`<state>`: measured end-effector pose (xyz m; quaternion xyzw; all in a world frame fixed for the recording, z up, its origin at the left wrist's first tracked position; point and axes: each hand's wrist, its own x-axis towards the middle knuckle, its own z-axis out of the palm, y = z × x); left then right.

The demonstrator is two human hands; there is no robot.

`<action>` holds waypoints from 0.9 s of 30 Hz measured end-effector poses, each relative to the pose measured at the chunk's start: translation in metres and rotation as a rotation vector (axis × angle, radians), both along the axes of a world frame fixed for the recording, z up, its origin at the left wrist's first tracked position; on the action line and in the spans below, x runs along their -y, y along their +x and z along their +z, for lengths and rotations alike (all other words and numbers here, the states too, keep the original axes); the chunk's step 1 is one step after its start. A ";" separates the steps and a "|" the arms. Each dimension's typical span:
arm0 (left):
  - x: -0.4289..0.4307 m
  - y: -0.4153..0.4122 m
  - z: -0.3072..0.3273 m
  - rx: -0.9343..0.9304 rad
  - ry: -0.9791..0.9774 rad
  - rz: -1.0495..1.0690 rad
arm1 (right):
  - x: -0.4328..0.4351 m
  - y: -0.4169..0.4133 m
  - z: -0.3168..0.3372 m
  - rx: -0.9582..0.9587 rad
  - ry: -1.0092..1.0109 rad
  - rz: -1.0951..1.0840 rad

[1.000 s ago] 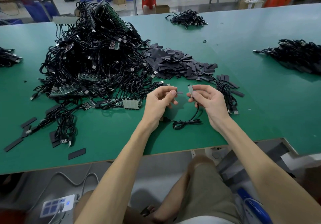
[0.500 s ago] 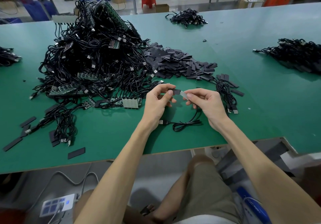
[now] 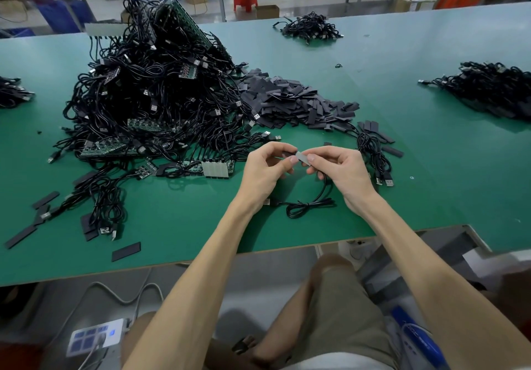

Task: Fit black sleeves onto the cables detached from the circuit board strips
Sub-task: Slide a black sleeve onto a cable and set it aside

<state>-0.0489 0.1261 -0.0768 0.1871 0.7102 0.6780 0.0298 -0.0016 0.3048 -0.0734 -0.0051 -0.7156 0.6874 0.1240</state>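
Head view: left hand [image 3: 265,168] fingers [image 3: 276,147] pinch black sleeve [image 3: 288,154], right hand [image 3: 343,173] pinches cable end [image 3: 301,157] at 3 o'clock; skewed entry could jam sleeve.

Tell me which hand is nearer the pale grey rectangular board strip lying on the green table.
Left. The left hand is just right of the pale grey board strip; the right hand lies farther right, beyond it.

Landmark: the large heap of black round cables [image 3: 149,97]; sheaths are smooth, slightly glossy plastic, plugs [image 3: 267,134] bright metal. Under it, the green table top [image 3: 416,168] is matt and even. Right of it, the pile of flat black sleeves [image 3: 293,102] is matt. In front of it, the small pale grey board tab [image 3: 301,157] is dull; the thin black coiled cable [image 3: 310,204] is glossy.
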 end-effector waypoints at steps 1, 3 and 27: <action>0.000 0.000 0.000 0.002 0.008 -0.004 | 0.000 0.000 0.000 -0.003 -0.001 0.003; 0.000 0.000 0.000 0.013 0.032 -0.012 | 0.000 0.000 0.000 -0.008 -0.011 -0.001; 0.003 0.003 0.003 0.160 0.301 0.018 | 0.001 0.001 0.001 0.024 -0.061 -0.012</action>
